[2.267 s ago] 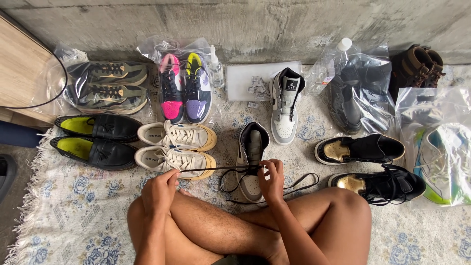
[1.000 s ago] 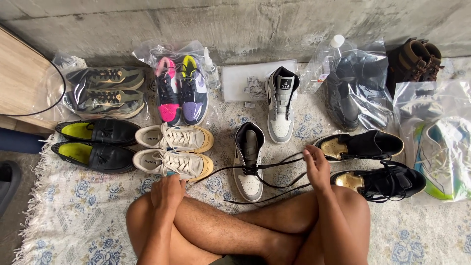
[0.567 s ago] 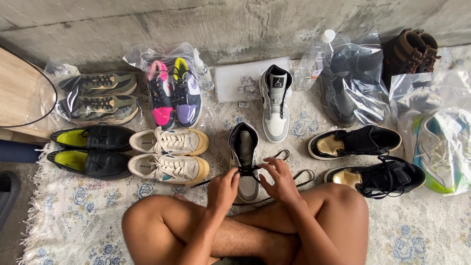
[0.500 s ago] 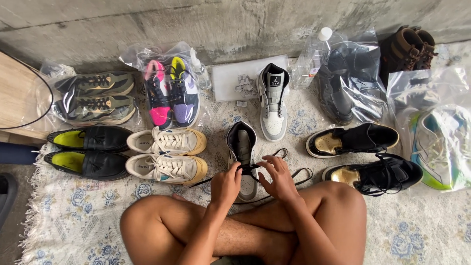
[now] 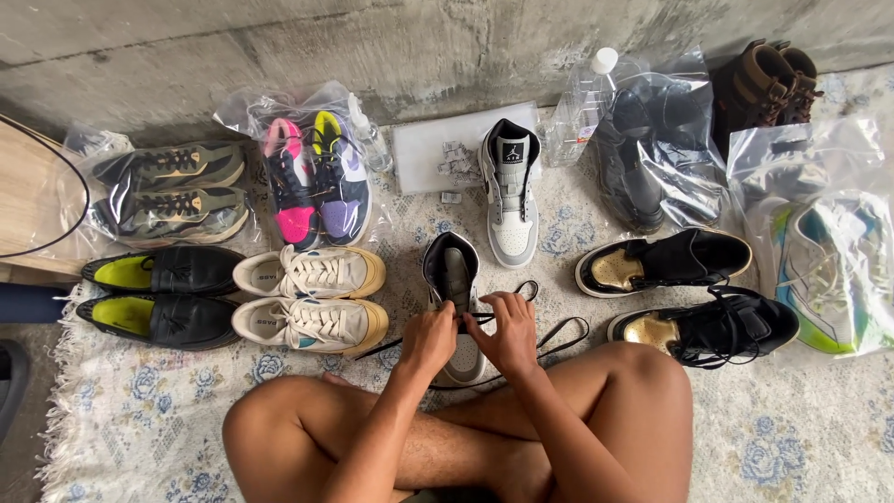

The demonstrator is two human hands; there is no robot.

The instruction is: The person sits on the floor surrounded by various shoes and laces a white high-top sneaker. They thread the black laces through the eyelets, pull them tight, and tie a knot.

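Note:
I sit cross-legged on a pale floral rug [image 5: 149, 428]. Just beyond my shins lies a grey and white high-top sneaker [image 5: 452, 270], its toe toward me. Both hands rest over its front part. My left hand [image 5: 427, 341] pinches its black lace [image 5: 559, 331] near the eyelets. My right hand [image 5: 510, 331] holds the same lace, fingers curled, right next to the left. Loose loops of lace trail to the right over the rug. The matching sneaker [image 5: 511, 191] lies farther away, laced.
Around it lie cream sneakers [image 5: 312, 296], black loafers with yellow insoles [image 5: 158, 293], black and gold shoes [image 5: 689, 289], and several bagged pairs along a concrete wall [image 5: 419, 42]. A plastic bottle [image 5: 582, 102] and a wooden board [image 5: 28, 200] stand near the wall.
My hands had spread apart, drawing the lace out to both sides; they have come back together over the sneaker's front. The view has drifted slightly.

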